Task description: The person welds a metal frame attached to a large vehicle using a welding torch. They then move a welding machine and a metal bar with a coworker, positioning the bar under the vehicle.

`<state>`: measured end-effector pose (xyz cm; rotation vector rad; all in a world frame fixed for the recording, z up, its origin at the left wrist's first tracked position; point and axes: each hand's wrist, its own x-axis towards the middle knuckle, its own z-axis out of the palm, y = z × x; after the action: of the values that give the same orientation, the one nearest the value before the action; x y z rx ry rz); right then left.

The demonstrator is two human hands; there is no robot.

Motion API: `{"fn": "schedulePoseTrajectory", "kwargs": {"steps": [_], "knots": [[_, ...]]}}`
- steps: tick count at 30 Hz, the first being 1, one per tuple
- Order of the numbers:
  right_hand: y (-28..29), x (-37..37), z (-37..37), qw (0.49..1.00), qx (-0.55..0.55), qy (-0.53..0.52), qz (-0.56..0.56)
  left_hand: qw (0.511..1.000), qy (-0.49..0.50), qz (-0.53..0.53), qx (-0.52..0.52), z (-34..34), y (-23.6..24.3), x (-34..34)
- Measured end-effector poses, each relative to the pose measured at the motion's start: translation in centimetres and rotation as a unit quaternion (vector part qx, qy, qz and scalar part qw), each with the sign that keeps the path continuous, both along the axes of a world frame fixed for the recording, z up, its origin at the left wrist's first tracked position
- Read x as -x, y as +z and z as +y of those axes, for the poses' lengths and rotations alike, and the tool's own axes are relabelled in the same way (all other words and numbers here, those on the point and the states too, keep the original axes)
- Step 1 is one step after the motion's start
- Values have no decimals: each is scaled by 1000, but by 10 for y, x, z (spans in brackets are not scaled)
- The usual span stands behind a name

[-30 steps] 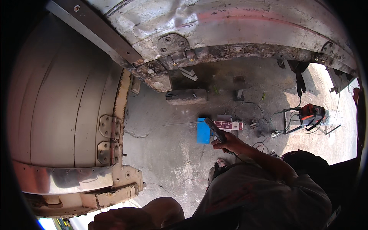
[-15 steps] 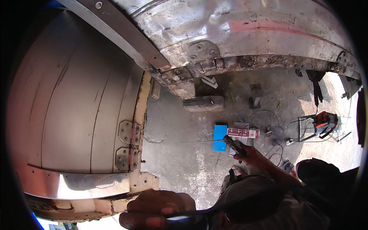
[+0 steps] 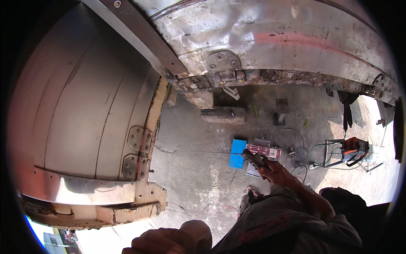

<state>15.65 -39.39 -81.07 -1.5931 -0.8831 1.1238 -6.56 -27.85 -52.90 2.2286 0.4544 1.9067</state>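
My right hand [image 3: 270,169] grips a grey electrode holder [image 3: 255,158] with a cable trailing from it; a long thin rod [image 3: 211,152] reaches left from its jaw. Below the holder on the floor lie a blue flat case [image 3: 237,161] and an open maroon-and-white carton [image 3: 264,150]. My left hand [image 3: 163,241] is low at the bottom edge with curled fingers; whatever it may hold is hidden.
A curved metal door [image 3: 84,106] with hinges [image 3: 136,165] stands at left. Overhead are a worn metal body [image 3: 296,46] and steel bar [image 3: 135,34]. The concrete floor [image 3: 194,190] holds an orange-and-black machine [image 3: 355,148] with cables, a block [image 3: 222,116] and a steel stand [image 3: 281,112].
The view has shifted, so the scene sits differently. A dark glasses-like object beside my left hand half a second ago is out of sight, and that hand appears lower.
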Motion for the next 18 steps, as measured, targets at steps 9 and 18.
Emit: {"fn": "schedulePoseTrajectory", "kwargs": {"steps": [9,18], "knots": [[-5,-36,-15,1000,-2,22,-21,840,-436,-190,262,-42,9,-21],[12,-54,-16,999,-8,36,-19,878,-386,-147,241,-85,-40,-40]]}}
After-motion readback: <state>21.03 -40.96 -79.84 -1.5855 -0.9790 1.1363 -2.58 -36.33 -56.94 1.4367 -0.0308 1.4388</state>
